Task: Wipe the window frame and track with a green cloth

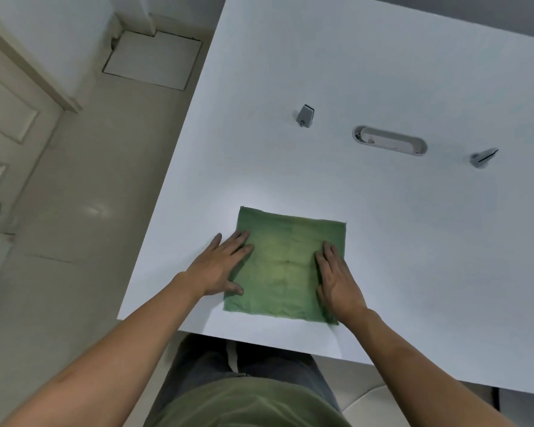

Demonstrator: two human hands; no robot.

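A square green cloth [285, 263] lies spread flat on the white table [383, 211], close to its near edge. My left hand [219, 263] rests flat on the cloth's left edge, fingers stretched out and thumb on the fabric. My right hand [336, 278] lies flat on the cloth's right side, fingers together and pointing away from me. Neither hand grips the cloth; both press on it with open palms. No window frame or track is in view.
Farther back on the table sit a small grey clip-like part [305, 115], an oval cable grommet [389, 140] and a second grey part [483, 157]. A tiled floor [90, 211] and a white panelled door [7, 127] lie to the left of the table.
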